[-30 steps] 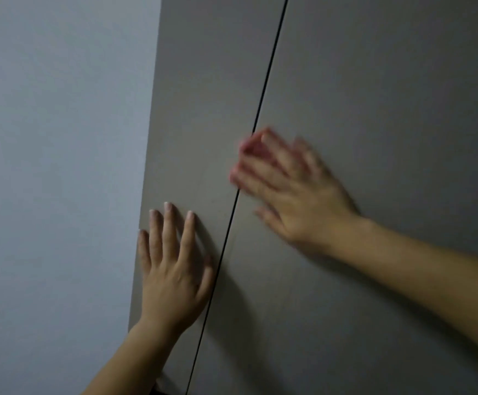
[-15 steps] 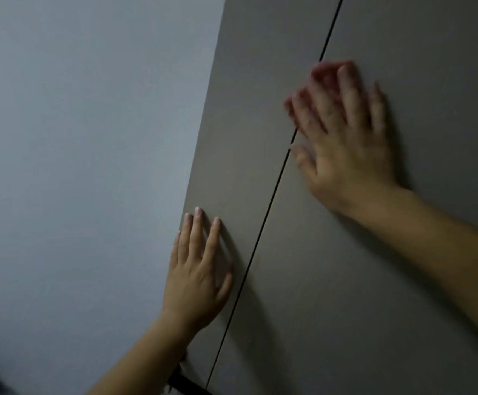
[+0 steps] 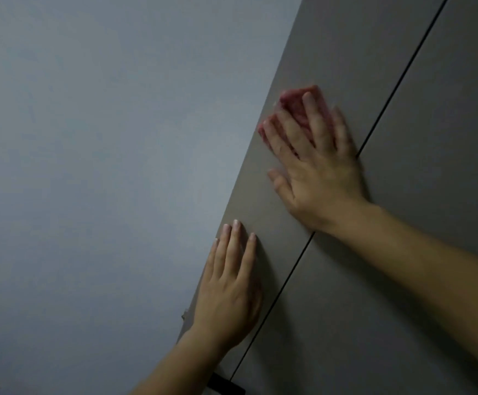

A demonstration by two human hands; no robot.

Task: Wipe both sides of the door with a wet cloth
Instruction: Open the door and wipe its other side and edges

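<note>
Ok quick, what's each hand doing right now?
Left hand: open, flat on the door.
Right hand: open, straight fingers pressing the pink cloth against the door.

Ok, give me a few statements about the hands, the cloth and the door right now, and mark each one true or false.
1. The right hand presses a pink cloth against the door. True.
2. The left hand holds a second cloth. False: it rests bare and flat on the door.
3. The cloth lies right of the dark seam. False: it lies left of the seam, near the door's edge by the wall.
4. In this view the left hand is lower than the right hand. True.
5. The right hand's fingers are curled into a fist. False: they lie straight and spread over the cloth.
</note>
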